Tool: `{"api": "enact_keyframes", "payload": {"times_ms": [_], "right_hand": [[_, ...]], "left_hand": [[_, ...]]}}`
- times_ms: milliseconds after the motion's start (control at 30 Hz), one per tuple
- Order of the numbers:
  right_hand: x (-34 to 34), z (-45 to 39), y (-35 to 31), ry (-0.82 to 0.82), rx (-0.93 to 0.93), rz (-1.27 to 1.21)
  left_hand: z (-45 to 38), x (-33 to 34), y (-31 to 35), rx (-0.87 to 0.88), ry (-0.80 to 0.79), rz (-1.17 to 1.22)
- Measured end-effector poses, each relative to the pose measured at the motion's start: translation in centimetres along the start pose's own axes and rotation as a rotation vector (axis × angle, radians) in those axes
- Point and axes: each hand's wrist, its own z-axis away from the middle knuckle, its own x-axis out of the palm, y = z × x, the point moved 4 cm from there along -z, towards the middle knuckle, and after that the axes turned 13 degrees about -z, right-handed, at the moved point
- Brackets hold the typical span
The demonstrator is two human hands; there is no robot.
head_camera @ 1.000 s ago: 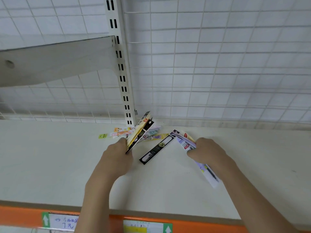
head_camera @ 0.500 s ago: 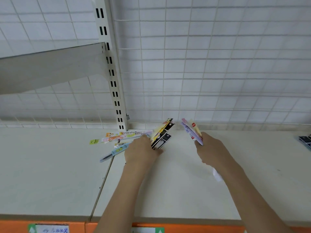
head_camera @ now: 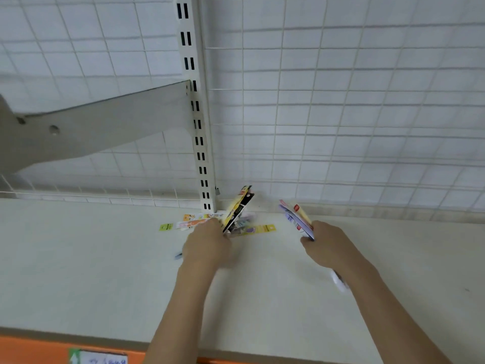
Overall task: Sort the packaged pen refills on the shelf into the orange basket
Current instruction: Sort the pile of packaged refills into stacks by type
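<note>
Yellow-and-black refill packets (head_camera: 237, 208) fan upward from the left hand (head_camera: 207, 244), whose grip is curled round their lower ends at the frame's centre. Right of it, the right hand (head_camera: 329, 244) pinches a second bundle (head_camera: 295, 218) of white-and-purple packets. About four loose packets (head_camera: 258, 229) lie on the cream shelf (head_camera: 78, 258) behind the left hand, below the slotted upright (head_camera: 199, 127). Exact counts per bundle are too blurred to tell.

No text is legible (shelf-edge label (head_camera: 105, 358) too blurred to read).
</note>
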Motion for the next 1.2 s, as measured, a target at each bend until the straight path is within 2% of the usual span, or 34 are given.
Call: {"api": "enact_keyframes", "payload": {"times_ms": [300,567,767,933,1100,1200], "right_hand": [[3.2,-2.3,-2.9,-0.174,-0.086,0.062],[5.0,-4.8,-8.2,-0.072,-0.301,0.048],[5.2,-6.6,-8.7,0.003,-0.275,-0.003],[4.1,-7.3,-6.3,0.068,-0.187,-0.024],[2.7,-7.7,-4.2,0.074,-0.135,-0.008],[2.4,-7.9,-3.5,0.063,-0.131,-0.004]], "left_hand": [[0.9,-2.7,-9.8,-0.261,0.201,0.244],[1.1,-2.3,-11.7,-0.319,0.257,0.222],[0.0,-1.7,-10.0,-0.242,0.209,0.203],[-1.9,-0.5,-5.9,-0.067,0.03,0.198],[-3.0,1.1,-3.8,0.021,-0.093,0.017],[-3.2,1.2,-4.6,-0.013,-0.076,-0.051]]}}
